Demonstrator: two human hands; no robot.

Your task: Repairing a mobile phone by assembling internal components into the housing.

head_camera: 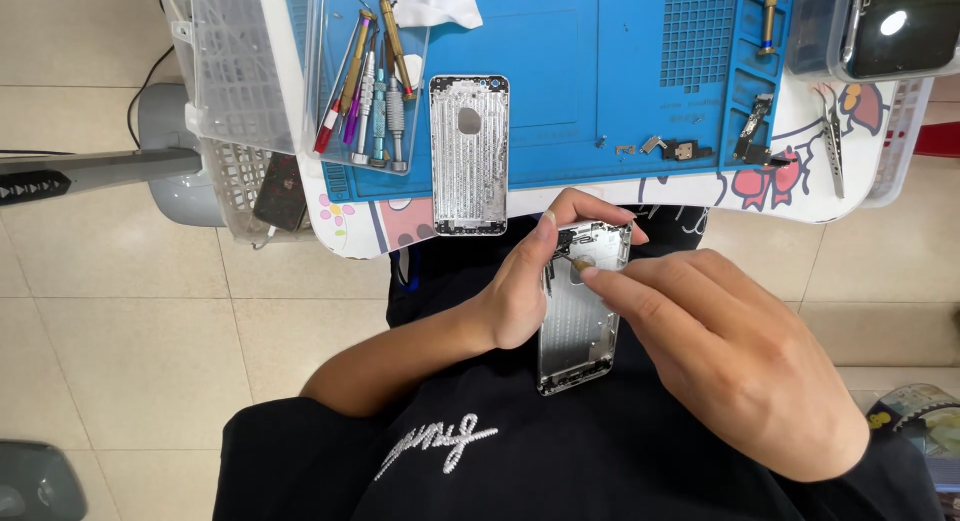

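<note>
Left hand [520, 291] clamps a silver phone shell [580, 326] over the lap; right hand [745, 366] pinches a small part at its far end. A second shell [469, 156] lies on the blue mat [560, 71].

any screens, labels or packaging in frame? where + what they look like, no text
Phone screen: top right corner, in a clear tray, dark glass with a glare spot.
Dark phone: left, in the white basket, black, partly hidden.
Packet: bottom right floor edge, dark with yellow, cut off.

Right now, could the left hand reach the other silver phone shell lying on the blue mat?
Probably yes. The silver shell lies just beyond the left hand with nothing between them, but that hand is gripping the phone housing, so it would have to let go first.
</note>
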